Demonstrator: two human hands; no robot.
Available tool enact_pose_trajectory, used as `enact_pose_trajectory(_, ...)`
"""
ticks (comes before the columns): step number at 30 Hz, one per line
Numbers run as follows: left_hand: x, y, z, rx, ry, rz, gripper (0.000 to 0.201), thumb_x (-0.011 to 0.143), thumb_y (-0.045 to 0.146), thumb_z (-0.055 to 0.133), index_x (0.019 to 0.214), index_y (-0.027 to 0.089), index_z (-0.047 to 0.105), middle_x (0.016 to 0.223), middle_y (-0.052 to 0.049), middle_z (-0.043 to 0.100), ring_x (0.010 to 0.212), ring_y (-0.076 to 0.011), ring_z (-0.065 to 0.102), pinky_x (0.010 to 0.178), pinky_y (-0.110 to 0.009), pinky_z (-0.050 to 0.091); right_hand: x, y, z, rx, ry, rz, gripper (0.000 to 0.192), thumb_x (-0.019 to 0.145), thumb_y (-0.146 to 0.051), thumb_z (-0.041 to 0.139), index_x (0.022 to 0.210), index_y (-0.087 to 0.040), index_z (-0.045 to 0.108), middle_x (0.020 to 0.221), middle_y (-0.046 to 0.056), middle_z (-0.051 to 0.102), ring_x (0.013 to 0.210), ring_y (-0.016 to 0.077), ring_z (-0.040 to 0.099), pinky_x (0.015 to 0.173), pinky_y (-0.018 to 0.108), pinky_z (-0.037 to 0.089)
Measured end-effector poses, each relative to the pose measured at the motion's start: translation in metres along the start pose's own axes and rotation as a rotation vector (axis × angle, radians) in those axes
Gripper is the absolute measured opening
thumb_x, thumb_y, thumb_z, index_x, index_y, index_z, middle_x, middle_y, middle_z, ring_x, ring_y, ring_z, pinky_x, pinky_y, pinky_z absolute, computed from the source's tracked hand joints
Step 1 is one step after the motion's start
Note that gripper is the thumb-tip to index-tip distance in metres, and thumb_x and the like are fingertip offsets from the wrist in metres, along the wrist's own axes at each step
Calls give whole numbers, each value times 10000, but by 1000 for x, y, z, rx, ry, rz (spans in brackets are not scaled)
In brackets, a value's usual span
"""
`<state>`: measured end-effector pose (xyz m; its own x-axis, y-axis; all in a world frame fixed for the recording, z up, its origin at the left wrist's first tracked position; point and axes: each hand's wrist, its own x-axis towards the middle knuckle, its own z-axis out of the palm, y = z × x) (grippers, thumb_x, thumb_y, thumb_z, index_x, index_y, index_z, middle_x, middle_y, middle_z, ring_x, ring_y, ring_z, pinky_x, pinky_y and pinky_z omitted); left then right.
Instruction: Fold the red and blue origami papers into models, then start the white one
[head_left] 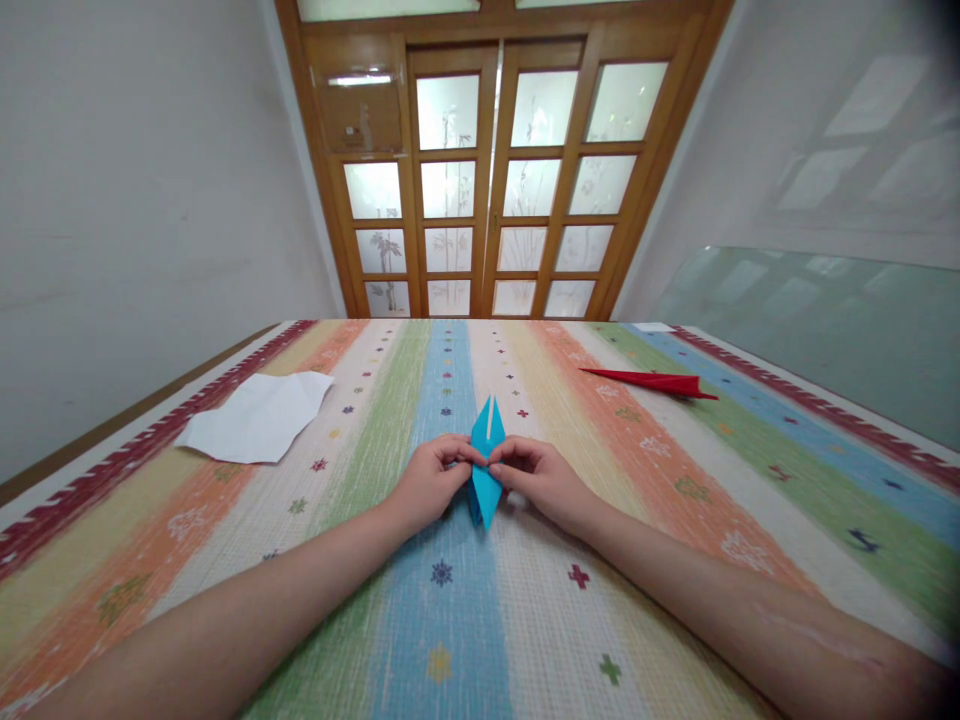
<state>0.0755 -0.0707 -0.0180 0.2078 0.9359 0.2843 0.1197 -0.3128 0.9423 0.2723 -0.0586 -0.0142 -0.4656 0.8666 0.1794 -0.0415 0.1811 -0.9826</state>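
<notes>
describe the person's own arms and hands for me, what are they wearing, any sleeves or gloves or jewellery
Both forearms are bare as far as the picture shows: no sleeves reach into view. The left hand and the right hand wear no gloves, and no watch, bracelet or ring shows on either. The right forearm carries a long faint mark near the frame's lower edge. Fingernails are too small to judge.
</notes>
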Motion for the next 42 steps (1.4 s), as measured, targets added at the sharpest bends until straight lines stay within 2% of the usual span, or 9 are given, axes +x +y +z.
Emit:
enact_pose_trajectory(4,1,3,2,-251,11,-117,380,829,280,635,1189,168,589,1084,-105,664,876,-199,656,648,-285,543,0,3,0,-19,60,-33,157,792,-312,750,855,-190,674,777,-5,619,592,125,578,574,280,476)
enact_pose_trajectory(7,2,4,3,-272,-13,-200,510,849,403,650,1268,136,535,1000,-103,665,800,-192,655,602,-281,545,-1,2,0,-108,88,-93,95,812,-279,716,846,-195,687,800,2,614,626,134,582,588,287,474)
enact_pose_trajectory(13,3,2,4,-115,-144,-177,376,791,442,732,964,111,688,781,-55,660,649,-141,597,565,-236,482,-6,-4,3,-329,114,-255,70,844,-182,658,776,-202,666,796,6,601,762,156,578,703,305,454)
enact_pose_trajectory(18,3,1,3,-124,-127,-180,317,793,434,719,890,132,712,750,-39,649,596,-125,565,538,-232,452,-7,1,6,-74,127,-143,291,827,-302,750,877,-236,471,799,-33,561,655,125,559,582,259,454)
enact_pose_trajectory(22,2,1,2,-136,-122,-220,321,769,442,739,856,133,717,712,-39,663,581,-133,574,552,-248,454,-2,1,4,66,57,-51,462,804,-391,771,1102,-261,443,936,5,612,659,138,601,551,267,492)
enact_pose_trajectory(25,1,5,1,-129,-134,-228,322,763,446,747,833,133,722,704,-41,673,591,-138,585,573,-255,457,-1,-2,3,41,-59,4,351,838,-450,719,1017,-214,532,813,4,626,610,141,589,559,284,494)
enact_pose_trajectory(29,0,9,1,-117,-145,-226,312,763,441,747,785,131,717,679,-33,660,582,-129,570,577,-249,443,-2,-5,3,-23,-42,3,309,843,-451,709,809,-199,533,699,-8,606,580,142,577,561,286,470)
enact_pose_trajectory(35,1,6,2,-131,-133,-213,344,789,477,720,820,135,700,703,-36,661,585,-133,573,565,-251,450,-2,-2,1,-75,23,-16,318,852,-470,700,796,-189,562,662,-16,588,567,137,553,543,273,438)
enact_pose_trajectory(42,0,2,0,-110,-114,-206,348,770,481,743,745,151,638,647,-1,602,547,-115,543,534,-235,438,-1,3,-1,-14,-23,3,321,854,-485,703,845,-184,592,744,7,629,615,140,566,579,272,453)
